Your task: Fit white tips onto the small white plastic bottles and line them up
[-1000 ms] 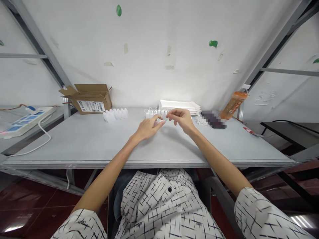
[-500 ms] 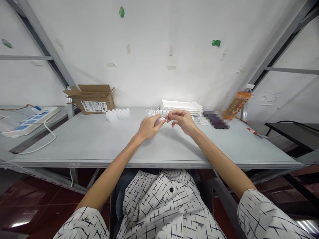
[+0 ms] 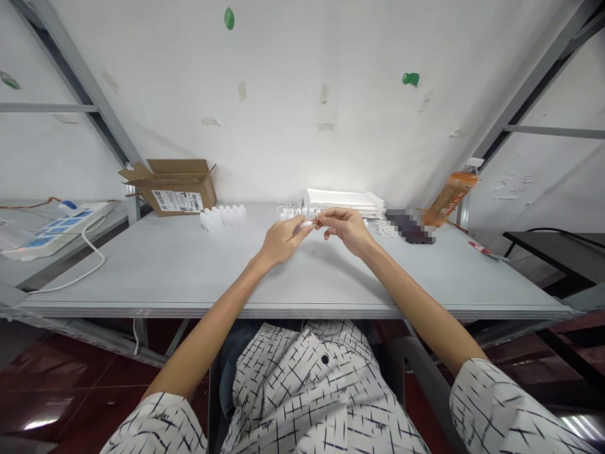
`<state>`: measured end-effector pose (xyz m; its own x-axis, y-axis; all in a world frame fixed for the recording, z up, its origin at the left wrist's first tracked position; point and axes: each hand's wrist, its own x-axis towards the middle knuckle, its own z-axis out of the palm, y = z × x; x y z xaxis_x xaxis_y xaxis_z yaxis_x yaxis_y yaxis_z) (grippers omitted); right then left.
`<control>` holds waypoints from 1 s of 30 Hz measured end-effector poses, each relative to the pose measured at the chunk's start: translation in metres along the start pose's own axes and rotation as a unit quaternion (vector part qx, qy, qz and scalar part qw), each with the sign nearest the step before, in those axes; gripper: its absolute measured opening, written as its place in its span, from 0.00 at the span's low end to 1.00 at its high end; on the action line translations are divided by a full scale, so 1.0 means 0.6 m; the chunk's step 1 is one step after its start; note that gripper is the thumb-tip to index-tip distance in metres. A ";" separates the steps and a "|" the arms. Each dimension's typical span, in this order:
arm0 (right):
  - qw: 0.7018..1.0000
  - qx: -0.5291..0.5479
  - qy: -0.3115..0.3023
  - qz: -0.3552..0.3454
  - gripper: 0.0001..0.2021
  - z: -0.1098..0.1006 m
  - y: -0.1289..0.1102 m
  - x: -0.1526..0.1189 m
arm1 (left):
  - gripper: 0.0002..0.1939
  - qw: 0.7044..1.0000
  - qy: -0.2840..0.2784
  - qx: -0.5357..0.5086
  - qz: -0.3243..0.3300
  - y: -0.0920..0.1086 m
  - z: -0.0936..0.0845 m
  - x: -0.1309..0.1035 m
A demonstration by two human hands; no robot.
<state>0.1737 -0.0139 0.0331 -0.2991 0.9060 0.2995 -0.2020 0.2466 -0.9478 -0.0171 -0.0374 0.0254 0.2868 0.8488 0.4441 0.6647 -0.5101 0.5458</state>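
My left hand [image 3: 282,239] is closed around a small white plastic bottle [image 3: 308,224], of which only a bit shows past the fingers. My right hand [image 3: 346,228] pinches at the bottle's top end, thumb and forefinger together; what lies between those fingertips is too small to make out. Both hands meet above the middle of the table. Just behind them stand several small white bottles with looped caps [image 3: 292,211], partly covered by the hands. To the left, several translucent white bottles [image 3: 223,217] stand close together in a row.
On the grey table [image 3: 155,271] stand an open cardboard box [image 3: 177,189] at back left and a stack of white trays [image 3: 345,200] behind my hands. Right of these lie small white pieces [image 3: 386,229], a blurred dark object [image 3: 411,227] and an orange drink bottle [image 3: 451,195]. A power strip [image 3: 59,230] lies far left.
Almost nothing differs. My hands stay together at the small bottle with only slight finger movement, and the view has shifted a little.
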 end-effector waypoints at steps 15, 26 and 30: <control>1.000 0.000 0.011 -0.018 0.12 0.006 0.012 0.000 | 0.17 1.000 0.010 0.012 0.015 -0.007 0.004 0.001; 0.999 -0.007 0.030 -0.012 0.13 0.017 0.034 0.002 | 0.14 0.999 -0.002 0.040 0.034 -0.014 0.011 0.002; 0.999 -0.037 0.025 -0.024 0.14 0.020 0.028 0.001 | 0.15 0.999 -0.007 0.014 0.044 -0.017 0.013 0.002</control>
<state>0.1587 -0.0134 0.0185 -0.2428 0.9084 0.3403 -0.1456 0.3127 -0.9386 -0.0181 -0.0302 0.0149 0.3551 0.8023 0.4798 0.6552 -0.5797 0.4844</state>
